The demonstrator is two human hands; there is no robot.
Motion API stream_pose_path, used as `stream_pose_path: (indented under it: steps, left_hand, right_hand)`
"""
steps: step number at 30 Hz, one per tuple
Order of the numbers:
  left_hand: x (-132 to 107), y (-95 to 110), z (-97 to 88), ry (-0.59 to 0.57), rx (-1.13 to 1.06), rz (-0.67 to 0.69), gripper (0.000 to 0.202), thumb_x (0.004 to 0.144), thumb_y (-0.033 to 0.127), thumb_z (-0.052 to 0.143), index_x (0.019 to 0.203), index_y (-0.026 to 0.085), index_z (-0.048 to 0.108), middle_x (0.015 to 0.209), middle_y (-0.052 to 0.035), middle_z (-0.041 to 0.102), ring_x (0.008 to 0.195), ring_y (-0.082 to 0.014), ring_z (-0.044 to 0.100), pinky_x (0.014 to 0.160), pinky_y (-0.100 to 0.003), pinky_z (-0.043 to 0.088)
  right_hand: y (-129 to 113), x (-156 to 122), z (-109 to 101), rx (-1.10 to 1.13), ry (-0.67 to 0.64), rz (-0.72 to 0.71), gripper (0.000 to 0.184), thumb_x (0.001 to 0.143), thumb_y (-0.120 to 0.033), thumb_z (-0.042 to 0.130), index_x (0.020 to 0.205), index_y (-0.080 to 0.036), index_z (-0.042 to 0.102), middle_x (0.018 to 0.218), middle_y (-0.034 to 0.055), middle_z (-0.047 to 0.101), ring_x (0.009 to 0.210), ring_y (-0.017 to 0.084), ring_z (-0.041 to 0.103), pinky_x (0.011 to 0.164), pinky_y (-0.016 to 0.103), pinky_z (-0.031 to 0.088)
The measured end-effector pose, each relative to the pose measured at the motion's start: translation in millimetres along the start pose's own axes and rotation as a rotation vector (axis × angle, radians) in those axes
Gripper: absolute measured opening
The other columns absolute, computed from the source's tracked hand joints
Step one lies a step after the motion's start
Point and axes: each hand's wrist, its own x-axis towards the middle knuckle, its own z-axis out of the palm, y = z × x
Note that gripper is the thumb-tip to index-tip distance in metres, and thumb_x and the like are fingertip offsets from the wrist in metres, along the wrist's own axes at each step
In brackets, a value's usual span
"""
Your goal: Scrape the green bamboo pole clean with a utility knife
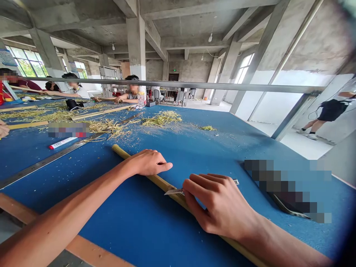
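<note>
A long, narrow bamboo pole (159, 182) lies slantwise across the blue table, running from beyond my left hand down under my right forearm. My left hand (147, 162) is closed over it near its far end, thumb pointing right; its fingertips are hidden. Gripped between thumb and fingers of my right hand (214, 202) is a knife (172, 191). Its pointed metal blade sticks out to the left, over or against the pole; I cannot tell whether it touches. Most of the knife's handle is hidden in the hand.
Yellow-green bamboo shavings (162, 118) are heaped farther back on the blue table (133, 222). A steel ruler (41, 163) and a red-and-white marker (63, 142) lie left. A dark, partly blurred object (280, 198) lies right. People work across the table; a metal bar (194, 86) spans behind.
</note>
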Motion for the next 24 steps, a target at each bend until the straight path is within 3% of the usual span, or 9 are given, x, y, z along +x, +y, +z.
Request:
stream_pose_path:
  steps: [6, 16, 24]
  left_hand:
    - [0.7, 0.7, 0.6, 0.0, -0.011, -0.004, 0.058, 0.097, 0.055, 0.039, 0.06, 0.018, 0.066, 0.055, 0.0043, 0.032, 0.051, -0.0123, 0.02, 0.058, -0.028, 0.013]
    - [-1.1, 3.1, 0.1, 0.022, -0.072, 0.002, 0.042, 0.09, 0.042, 0.051, 0.059, 0.018, 0.065, 0.058, 0.0067, 0.022, 0.053, -0.0115, 0.014, 0.061, -0.027, 0.01]
    - [0.3, 2.5, 0.8, 0.012, -0.031, 0.003, 0.047, 0.092, 0.047, 0.044, 0.059, 0.019, 0.064, 0.058, 0.0049, 0.026, 0.053, -0.013, 0.016, 0.06, -0.027, 0.013]
  right_hand:
    - [3.0, -1.4, 2.2, 0.008, -0.019, 0.019, 0.02, 0.098, -0.016, 0.041, 0.083, -0.021, 0.052, 0.068, -0.0008, 0.052, 0.057, 0.015, 0.043, 0.057, 0.032, 0.023]
    - [1.2, 0.8, 0.2, 0.102, -0.104, 0.038, 0.021, 0.095, -0.018, 0.041, 0.076, -0.023, 0.047, 0.062, -0.002, 0.05, 0.05, 0.014, 0.04, 0.053, 0.031, 0.021]
    - [4.7, 0.5, 4.8, 0.122, -0.059, 0.136, 0.017, 0.102, -0.022, 0.035, 0.093, -0.022, 0.049, 0.072, 0.0001, 0.059, 0.06, 0.016, 0.055, 0.056, 0.031, 0.025]
